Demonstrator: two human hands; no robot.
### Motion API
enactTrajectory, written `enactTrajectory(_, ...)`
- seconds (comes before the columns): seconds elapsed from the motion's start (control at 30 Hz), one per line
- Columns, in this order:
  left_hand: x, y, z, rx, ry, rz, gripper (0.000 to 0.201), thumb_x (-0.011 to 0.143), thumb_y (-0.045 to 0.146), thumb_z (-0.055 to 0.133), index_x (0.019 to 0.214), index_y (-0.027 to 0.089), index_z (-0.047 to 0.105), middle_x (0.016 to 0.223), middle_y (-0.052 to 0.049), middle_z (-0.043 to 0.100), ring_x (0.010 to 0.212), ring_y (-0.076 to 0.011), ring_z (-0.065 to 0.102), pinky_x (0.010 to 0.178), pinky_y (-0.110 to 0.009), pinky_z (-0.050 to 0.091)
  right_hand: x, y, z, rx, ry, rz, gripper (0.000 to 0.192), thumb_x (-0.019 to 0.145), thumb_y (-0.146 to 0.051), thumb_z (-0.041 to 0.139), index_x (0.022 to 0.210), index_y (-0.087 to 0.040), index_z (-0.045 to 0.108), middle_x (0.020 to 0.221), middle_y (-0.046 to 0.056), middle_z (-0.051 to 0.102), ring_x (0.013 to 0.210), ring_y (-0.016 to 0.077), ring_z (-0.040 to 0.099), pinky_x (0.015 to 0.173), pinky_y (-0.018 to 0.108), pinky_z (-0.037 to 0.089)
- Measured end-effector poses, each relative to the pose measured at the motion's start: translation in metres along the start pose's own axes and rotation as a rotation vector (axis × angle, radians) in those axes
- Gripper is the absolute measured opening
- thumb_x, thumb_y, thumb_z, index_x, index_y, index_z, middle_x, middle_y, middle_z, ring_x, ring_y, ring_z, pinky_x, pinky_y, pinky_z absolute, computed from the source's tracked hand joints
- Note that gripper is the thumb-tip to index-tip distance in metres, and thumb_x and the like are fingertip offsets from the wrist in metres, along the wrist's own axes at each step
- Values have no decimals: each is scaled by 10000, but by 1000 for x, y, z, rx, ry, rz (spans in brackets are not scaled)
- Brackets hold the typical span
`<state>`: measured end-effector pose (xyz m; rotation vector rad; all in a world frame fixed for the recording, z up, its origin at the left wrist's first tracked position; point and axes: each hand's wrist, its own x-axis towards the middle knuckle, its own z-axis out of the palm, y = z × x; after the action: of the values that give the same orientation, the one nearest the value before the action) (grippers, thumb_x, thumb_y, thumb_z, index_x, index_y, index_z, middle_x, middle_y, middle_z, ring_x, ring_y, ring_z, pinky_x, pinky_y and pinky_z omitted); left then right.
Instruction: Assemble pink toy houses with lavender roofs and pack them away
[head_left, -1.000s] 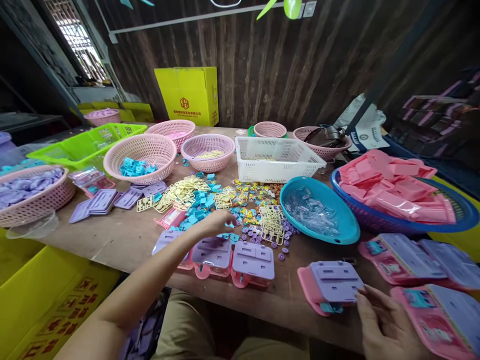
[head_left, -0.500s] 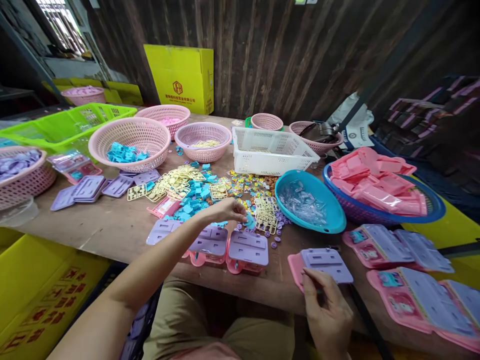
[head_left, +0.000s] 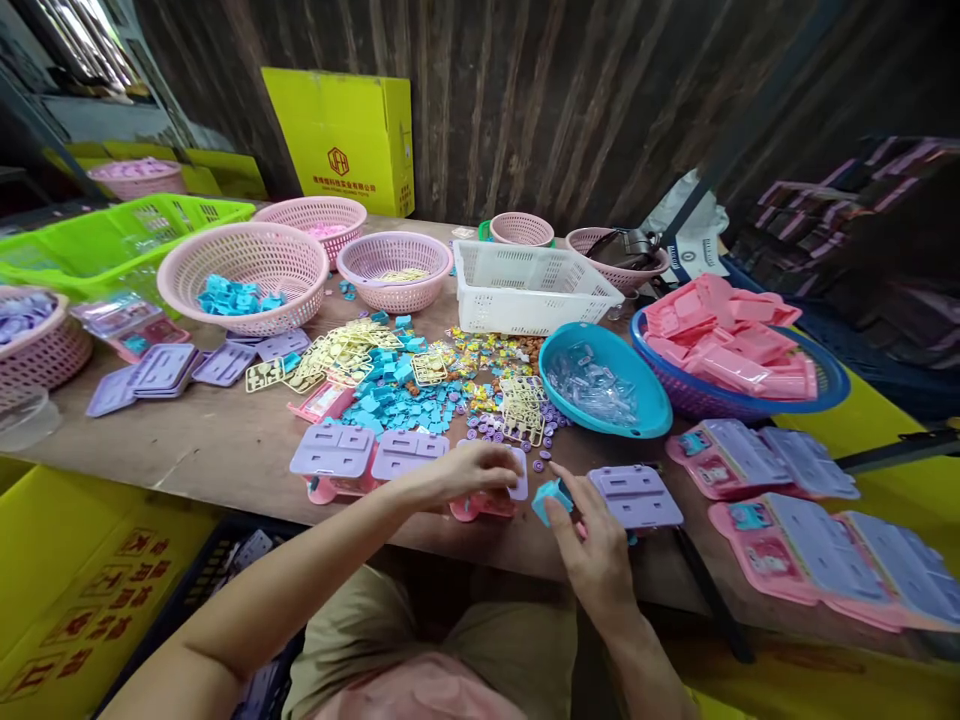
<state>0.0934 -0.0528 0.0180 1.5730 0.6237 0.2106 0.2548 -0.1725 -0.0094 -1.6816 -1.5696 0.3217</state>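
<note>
My right hand (head_left: 596, 545) pinches a small light-blue plastic piece (head_left: 551, 500) between thumb and fingers, just left of a pink toy case with a lilac lid (head_left: 636, 497). My left hand (head_left: 480, 472) hangs over another lilac-lidded case (head_left: 514, 480), fingers curled and pointing right; whatever is between the fingertips is hidden. Two more such cases, one with a lilac top (head_left: 332, 450), stand in line to the left. Behind the hands lie loose blue pieces (head_left: 405, 405), cream part frames (head_left: 523, 410) and small purple discs (head_left: 538, 466).
A tilted turquoise bowl (head_left: 660, 410) holds clear parts. Right of it, a blue basket (head_left: 832, 385) is heaped with pink trays. Finished-looking cases (head_left: 817, 550) lie at the right edge. Pink baskets (head_left: 300, 285) and a white crate (head_left: 495, 318) line the back.
My right hand has left the right-hand case and moved left, now holding a light-blue piece. My left hand, which held a blue piece over the pile, has drawn nearer, over a case.
</note>
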Motion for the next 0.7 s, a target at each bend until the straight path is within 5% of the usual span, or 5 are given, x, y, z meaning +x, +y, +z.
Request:
enactTrajectory(0.13,-8,-6,-18,802,144,189,534,700,139,640,1201,169,458,1179,-122,514,1138,-269,464,956,-411,377,-11,33,0,-31,-381,113,327,825,-285,461,1130,-204,548,1010,84,640,933,231,601,802,381,487)
enactTrajectory(0.27,-4,-18,-17,1054,50,160,697,669,185,682,1300,170,388,1188,-140,492,1163,-302,450,959,-401,367,-16,55,12,22,-445,157,210,782,-242,478,967,-206,570,941,60,649,897,215,599,803,378,479)
enactTrajectory(0.4,6,-24,-7,1101,78,118,739,701,241,673,1350,155,331,1242,-181,460,1169,-328,449,962,-435,362,-12,59,16,254,-412,234,248,811,-365,490,972,-213,602,972,61,651,964,231,584,864,406,456)
enactTrajectory(0.5,8,-22,4,1055,171,96,724,719,244,674,1351,148,335,1356,-217,349,1258,-372,347,1010,-511,296,-10,53,10,568,-356,446,364,827,-483,489,1084,-228,533,910,35,634,834,201,612,690,331,504)
enactTrajectory(0.7,-3,-11,36,629,214,314,334,835,206,544,1168,209,544,1101,-84,493,1000,-189,521,884,-313,430,-10,21,-5,937,-304,550,450,784,-577,531,1057,-229,451,850,40,618,637,161,600,511,259,432)
